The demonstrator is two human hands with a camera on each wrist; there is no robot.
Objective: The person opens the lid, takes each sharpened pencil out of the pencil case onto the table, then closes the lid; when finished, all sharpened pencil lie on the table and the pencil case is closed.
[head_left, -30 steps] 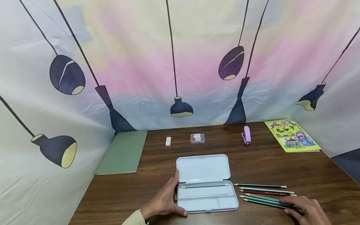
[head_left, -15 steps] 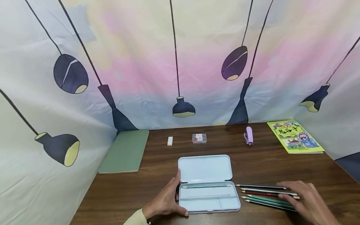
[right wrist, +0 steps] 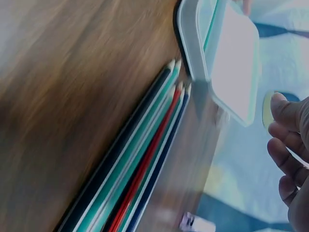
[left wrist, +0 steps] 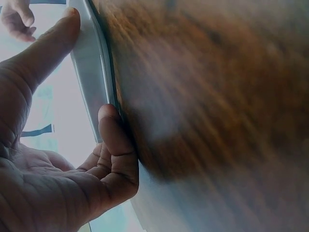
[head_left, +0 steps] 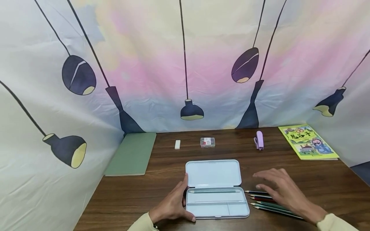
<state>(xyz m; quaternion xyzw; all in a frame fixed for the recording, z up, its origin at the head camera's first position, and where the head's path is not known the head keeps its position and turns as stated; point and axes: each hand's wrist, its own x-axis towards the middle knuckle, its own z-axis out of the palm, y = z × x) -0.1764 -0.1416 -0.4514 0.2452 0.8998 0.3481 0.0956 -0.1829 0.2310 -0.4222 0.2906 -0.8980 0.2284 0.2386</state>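
Observation:
A white pencil case (head_left: 208, 210) lies with its lid (head_left: 213, 173) raised; one light green pencil (head_left: 215, 192) is in its long rear compartment. My left hand (head_left: 172, 205) holds the case's left side, its thumb at the front corner and the other fingers curled against the edge in the left wrist view. Right of the case, several pencils (head_left: 271, 209) lie side by side, tips toward it. Among them is a red pencil (right wrist: 146, 159), clearest in the right wrist view. Over their far part hovers my right hand (head_left: 281, 189), fingers loosely bent, holding nothing and hiding part of them.
Along the back of the wooden table (head_left: 144, 199) are a green notebook (head_left: 133, 154), a white eraser (head_left: 177, 144), a small clear box (head_left: 207, 142), a purple stapler (head_left: 259, 140) and a yellow book (head_left: 307, 142). A printed curtain (head_left: 156, 80) hangs behind.
My right hand has let go of the green pencils, lifted off the group and moved left and away from me toward the case. The left hand keeps its hold on the case.

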